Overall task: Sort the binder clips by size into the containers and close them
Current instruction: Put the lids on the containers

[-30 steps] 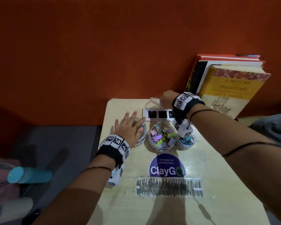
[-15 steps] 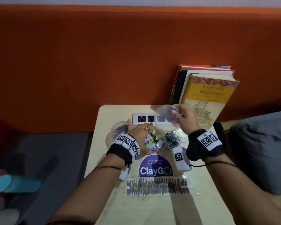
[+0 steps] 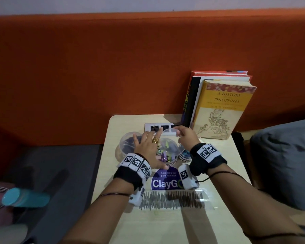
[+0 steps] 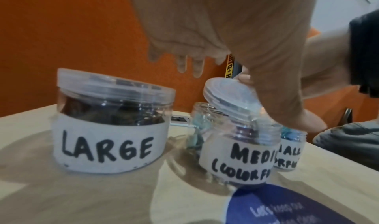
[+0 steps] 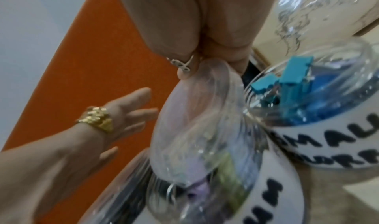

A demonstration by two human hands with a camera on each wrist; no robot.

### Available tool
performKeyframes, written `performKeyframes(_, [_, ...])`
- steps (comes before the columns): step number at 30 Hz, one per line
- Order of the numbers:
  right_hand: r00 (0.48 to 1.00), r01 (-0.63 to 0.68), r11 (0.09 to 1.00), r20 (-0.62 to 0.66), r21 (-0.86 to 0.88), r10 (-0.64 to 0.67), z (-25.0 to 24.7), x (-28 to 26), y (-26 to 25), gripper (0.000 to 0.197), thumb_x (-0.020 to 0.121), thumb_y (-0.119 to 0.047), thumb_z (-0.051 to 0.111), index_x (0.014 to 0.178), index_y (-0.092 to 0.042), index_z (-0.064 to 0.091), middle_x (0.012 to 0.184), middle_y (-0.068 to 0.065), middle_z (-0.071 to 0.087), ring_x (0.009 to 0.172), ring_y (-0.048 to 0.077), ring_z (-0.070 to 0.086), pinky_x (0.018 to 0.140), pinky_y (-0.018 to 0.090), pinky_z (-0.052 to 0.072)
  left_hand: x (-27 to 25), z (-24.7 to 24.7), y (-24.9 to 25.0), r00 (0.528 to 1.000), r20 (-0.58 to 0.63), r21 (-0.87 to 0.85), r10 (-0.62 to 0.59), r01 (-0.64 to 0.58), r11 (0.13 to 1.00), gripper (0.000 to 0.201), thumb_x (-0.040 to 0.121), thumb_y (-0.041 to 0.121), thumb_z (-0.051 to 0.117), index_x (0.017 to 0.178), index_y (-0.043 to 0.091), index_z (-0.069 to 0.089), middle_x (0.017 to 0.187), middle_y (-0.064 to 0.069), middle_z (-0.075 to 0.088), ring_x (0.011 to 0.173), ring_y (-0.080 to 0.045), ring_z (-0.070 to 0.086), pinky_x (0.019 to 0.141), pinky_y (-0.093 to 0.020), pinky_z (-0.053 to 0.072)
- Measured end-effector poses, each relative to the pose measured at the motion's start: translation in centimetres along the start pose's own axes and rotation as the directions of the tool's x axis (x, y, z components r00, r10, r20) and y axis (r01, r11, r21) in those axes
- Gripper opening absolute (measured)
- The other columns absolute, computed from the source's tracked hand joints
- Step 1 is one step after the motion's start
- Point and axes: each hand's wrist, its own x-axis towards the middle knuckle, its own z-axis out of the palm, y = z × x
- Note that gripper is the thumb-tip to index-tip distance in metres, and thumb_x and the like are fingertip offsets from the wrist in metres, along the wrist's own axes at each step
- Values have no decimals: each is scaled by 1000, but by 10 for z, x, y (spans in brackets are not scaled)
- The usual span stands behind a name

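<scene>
The LARGE jar (image 4: 111,122) near the counter's (image 3: 224,217) left edge is already lidded. The medium jar (image 4: 239,148) beside it stands open. The right hand (image 3: 186,138) pinches a clear lid (image 5: 197,140), tilted over that rim; level it before pressing. The left hand (image 3: 146,148) hovers spread, fingers straight, holding nothing, and should steady the jar.

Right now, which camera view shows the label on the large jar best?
The left wrist view: the large jar faces it and its label reads LARGE. In the head view the left hand partly covers the jar and no label shows. The right wrist view does not show it.
</scene>
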Motion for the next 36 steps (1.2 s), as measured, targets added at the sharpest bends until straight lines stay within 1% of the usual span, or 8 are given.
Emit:
performKeyframes(2, [998,37,999,57,-30,-35,7,-3,-5,38,89,7,38,121,-5,56,97,11,60,90,20,52,81,31,44,-1,3,-5,996,53,8,68,-69,998,127,64,65,70,147,26,-18,159,0,-11,147,-27,-10,114,-59,-7])
performKeyframes(4, [995,66,996,75,-68,-61,12,-4,-6,35,92,2,37,122,-5,56,102,15,62,92,23,55,81,29,41,-2,12,-7,994,62,47,88,-91,995,112,76,65,58,148,23,-17,158,2,-19,146,-24,-17,113,-58,-11])
performKeyframes(8, [988,95,982,138,-164,-73,19,0,-1,38,92,2,39,127,-7,52,126,20,54,115,31,52,99,34,39,-5,31,-6,998,21,92,67,-69,993,88,88,64,36,149,24,-13,157,4,-20,145,-22,-21,108,-59,-19])
performKeyframes(14, [937,130,965,346,-228,-45,23,-5,-2,58,90,3,43,143,-14,28,146,17,36,132,32,39,110,40,36,-5,32,-7,997,19,220,70,-73,973,84,88,67,28,151,20,2,159,1,-12,146,-24,-16,105,-66,-21])
performKeyframes(20, [883,341,866,442,-366,-161,31,-13,6,58,97,-22,38,146,-10,11,155,13,19,142,31,18,117,44,15,-14,41,-8,998,5,269,68,-67,961,83,89,68,20,149,19,-12,157,1,-21,145,-21,-22,103,-60,-25])
performKeyframes(25, [896,374,772,414,-514,-158,38,-16,19,56,99,-36,24,147,-22,-2,159,3,-4,146,28,-11,117,49,-3,-16,45,-7,995,-31,222,93,-84,971,68,96,53,13,150,18,-9,158,2,-17,145,-20,-21,110,-61,-20])
performKeyframes(29, [916,355,763,363,-539,-170,44,-19,23,54,99,-37,22,146,-27,-3,159,0,-7,145,27,-15,115,54,-7,-17,47,3,996,-63,234,58,-42,971,60,98,40,13,150,14,-2,160,-1,-12,147,-22,-16,108,-61,-20])
performKeyframes(36, [925,346,786,326,-513,-194,47,-17,25,55,99,-33,22,147,-22,-3,159,5,-6,144,30,-15,117,48,-6,-14,48,13,995,-101,209,-6,27,978,61,98,34,21,151,14,0,160,-1,-8,148,-23,-13,104,-59,-23])
